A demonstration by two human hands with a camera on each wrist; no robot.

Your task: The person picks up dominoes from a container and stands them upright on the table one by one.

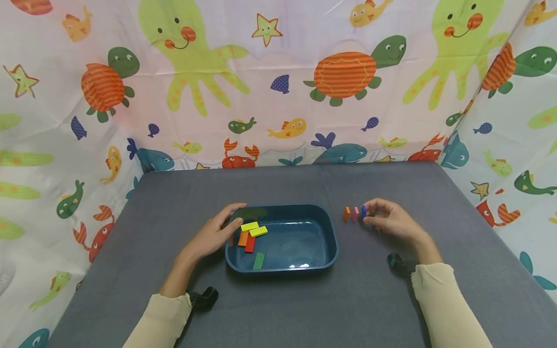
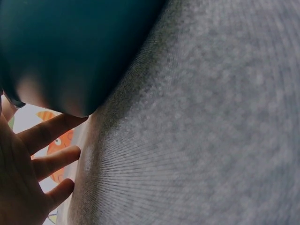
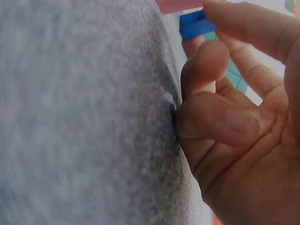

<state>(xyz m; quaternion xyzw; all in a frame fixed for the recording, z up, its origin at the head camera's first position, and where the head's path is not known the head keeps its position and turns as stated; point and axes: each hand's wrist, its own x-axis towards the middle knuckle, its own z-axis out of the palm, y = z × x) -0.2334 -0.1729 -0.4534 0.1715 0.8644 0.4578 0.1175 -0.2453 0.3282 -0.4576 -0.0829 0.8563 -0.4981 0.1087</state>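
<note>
A blue domino block [image 1: 363, 211] is pinched between the thumb and finger of my right hand [image 1: 393, 220], low over the table; in the right wrist view the blue block [image 3: 194, 26] sits close by a pink block. That pink block [image 1: 355, 214] and an orange block [image 1: 346, 214] stand upright in a row to its left. My left hand [image 1: 215, 233] holds the left rim of a dark blue tray [image 1: 283, 269], thumb over the rim and fingers along the outside. Inside the tray lie two yellow blocks [image 1: 258, 231], an orange one [image 1: 243, 239], a red one [image 1: 250, 244] and a green one [image 1: 258, 261].
A grey cloth covers the table [image 1: 287, 309]. Curtains [image 1: 278, 58] printed with sea animals enclose the back and both sides. Dark wrist cameras [image 1: 204, 298] are on both wrists.
</note>
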